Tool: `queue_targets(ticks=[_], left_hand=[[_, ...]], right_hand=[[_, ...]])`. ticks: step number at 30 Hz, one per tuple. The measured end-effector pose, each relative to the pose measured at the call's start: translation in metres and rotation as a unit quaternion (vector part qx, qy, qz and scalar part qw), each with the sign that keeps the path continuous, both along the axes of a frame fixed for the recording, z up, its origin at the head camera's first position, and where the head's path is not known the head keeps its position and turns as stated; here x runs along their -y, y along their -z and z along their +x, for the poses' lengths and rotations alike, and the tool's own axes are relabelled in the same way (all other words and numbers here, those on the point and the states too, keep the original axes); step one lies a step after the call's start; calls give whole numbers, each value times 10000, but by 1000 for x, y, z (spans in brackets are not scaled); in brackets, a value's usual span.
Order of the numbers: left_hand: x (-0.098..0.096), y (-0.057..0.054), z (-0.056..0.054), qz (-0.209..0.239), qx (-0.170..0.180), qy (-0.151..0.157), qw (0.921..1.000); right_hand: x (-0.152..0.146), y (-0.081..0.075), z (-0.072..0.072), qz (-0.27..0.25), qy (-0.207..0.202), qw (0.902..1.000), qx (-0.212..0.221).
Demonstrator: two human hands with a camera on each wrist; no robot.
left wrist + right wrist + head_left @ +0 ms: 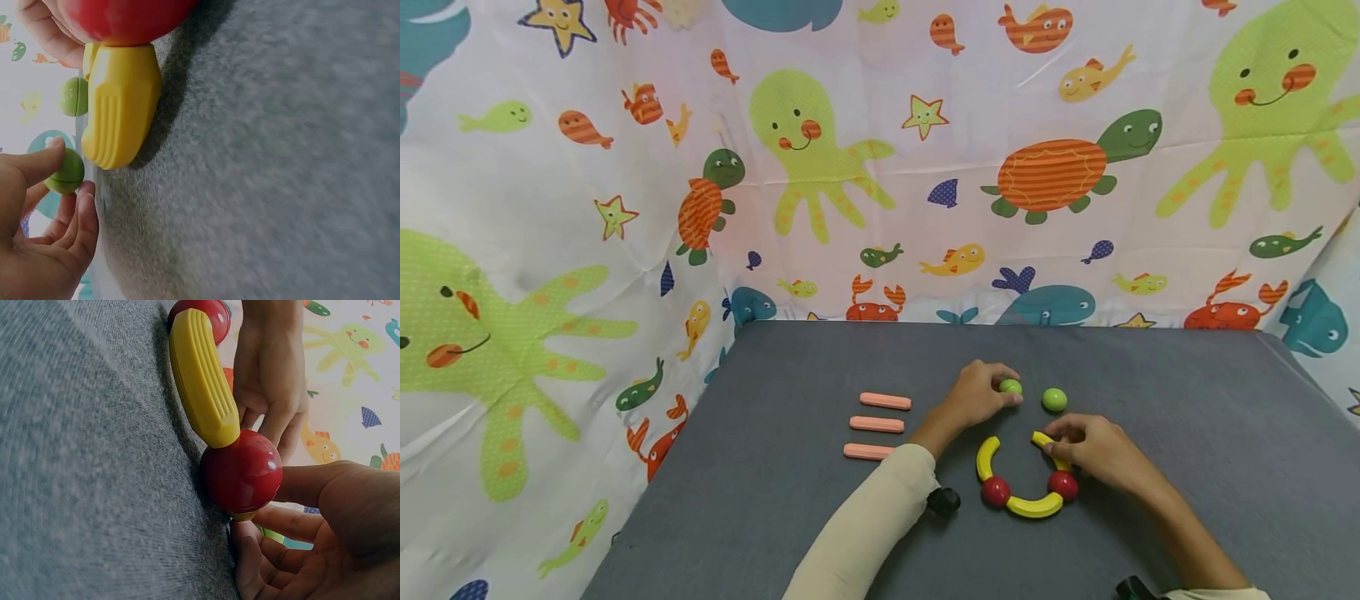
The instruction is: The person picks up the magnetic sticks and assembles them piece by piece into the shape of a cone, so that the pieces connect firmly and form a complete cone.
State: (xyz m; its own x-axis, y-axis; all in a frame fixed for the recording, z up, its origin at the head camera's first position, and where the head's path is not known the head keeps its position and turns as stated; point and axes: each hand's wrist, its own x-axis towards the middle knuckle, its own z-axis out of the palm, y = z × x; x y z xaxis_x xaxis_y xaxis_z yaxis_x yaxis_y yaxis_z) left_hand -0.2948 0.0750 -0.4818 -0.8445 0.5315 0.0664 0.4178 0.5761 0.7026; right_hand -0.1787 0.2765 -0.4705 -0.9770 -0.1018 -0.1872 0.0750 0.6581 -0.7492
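Note:
My left hand [976, 395] pinches a green ball [1011, 387] between thumb and fingers; the left wrist view shows a seam line round the ball [66, 174]. A second green ball [1055, 400] lies just to its right on the table. Nearer to me, curved yellow pieces and red balls form an arc open at the far side. My right hand [1101, 450] holds the right-hand yellow curved piece [1041, 438], which meets a red ball [1063, 485]. Another yellow piece [1036, 506] curves along the near side to the left red ball [996, 492], from which a third yellow piece [987, 458] rises.
Three pink sticks [876, 424] lie in a stack of rows left of the left forearm. Grey cloth covers the table [760, 500]. Behind and to the left hangs a white curtain [850, 75] printed with sea animals.

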Motion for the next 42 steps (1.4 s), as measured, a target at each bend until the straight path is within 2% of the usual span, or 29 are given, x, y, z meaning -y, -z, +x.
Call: queue_targets(ticks=[6, 9, 15, 23, 34, 38, 42], left_hand=[[12, -1, 9, 398, 412, -164, 9982], [19, -1, 14, 583, 426, -72, 9974], [31, -4, 25, 672, 385, 193, 9968], [43, -6, 42, 996, 607, 238, 9929], [51, 1, 57, 1115, 567, -26, 9921], [49, 2, 61, 1125, 622, -2, 9917], [44, 4, 63, 900, 460, 56, 9949]], right_hand=[[-1, 2, -1, 126, 13, 9999, 30], [-1, 2, -1, 175, 15, 9998, 49], [-2, 3, 0, 237, 54, 9997, 18], [-2, 3, 0, 127, 78, 9999, 63], [-2, 3, -2, -59, 166, 9998, 79], [-1, 2, -3, -178, 103, 9998, 58], [0, 2, -3, -271, 27, 9996, -25]])
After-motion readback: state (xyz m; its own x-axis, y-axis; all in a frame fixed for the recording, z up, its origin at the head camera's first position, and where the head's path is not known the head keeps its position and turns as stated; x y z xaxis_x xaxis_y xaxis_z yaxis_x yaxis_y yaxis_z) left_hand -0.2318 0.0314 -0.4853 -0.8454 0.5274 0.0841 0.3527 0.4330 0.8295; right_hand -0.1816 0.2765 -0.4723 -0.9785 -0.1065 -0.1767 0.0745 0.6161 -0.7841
